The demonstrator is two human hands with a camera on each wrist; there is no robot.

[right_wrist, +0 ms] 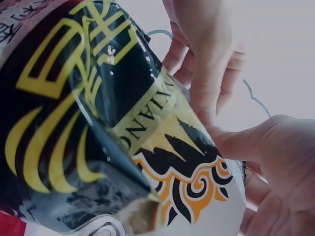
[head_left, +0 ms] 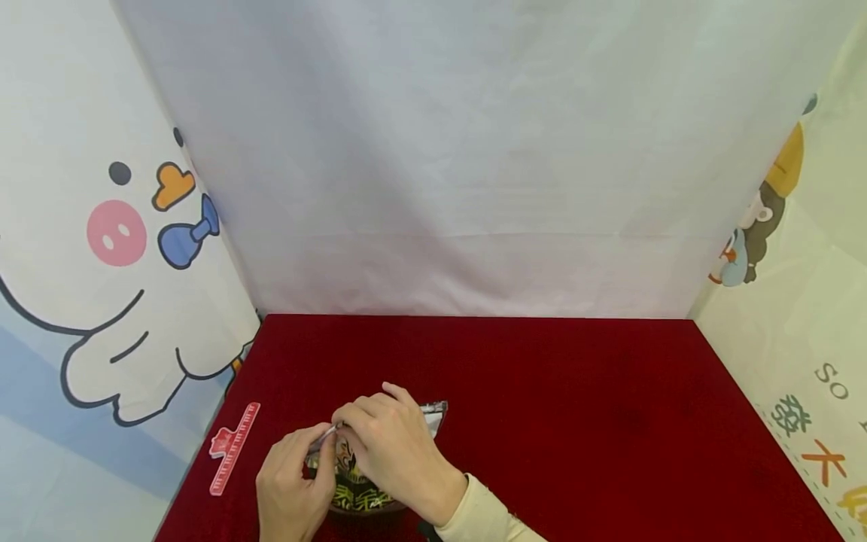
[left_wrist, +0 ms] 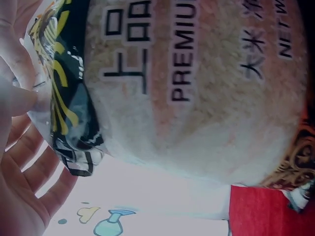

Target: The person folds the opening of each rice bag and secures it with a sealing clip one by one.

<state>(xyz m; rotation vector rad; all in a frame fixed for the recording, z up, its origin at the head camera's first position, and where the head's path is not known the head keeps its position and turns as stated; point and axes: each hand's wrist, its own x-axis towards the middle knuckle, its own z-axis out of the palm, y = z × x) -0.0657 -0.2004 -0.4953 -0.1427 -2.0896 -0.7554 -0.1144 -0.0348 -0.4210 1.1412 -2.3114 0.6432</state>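
A rice bag (head_left: 362,498) is held by its top edge between both hands, mostly hidden under them in the head view. My left hand (head_left: 296,478) pinches the folded edge between thumb and fingers. Just beside it, my right hand (head_left: 400,446) pinches the same edge, its back toward the head camera. The clear side of the bag (left_wrist: 197,118), with rice grains behind printed lettering, fills much of the left wrist view. In the right wrist view the black and yellow top part of the bag (right_wrist: 64,132) looks creased, and thumbs meet at its rim.
A pink ruler-shaped piece (head_left: 233,450) lies at the left side of the dark red tabletop (head_left: 576,421). White cloth (head_left: 474,158) hangs behind the table, with cartoon-printed cloths (head_left: 81,361) at the sides.
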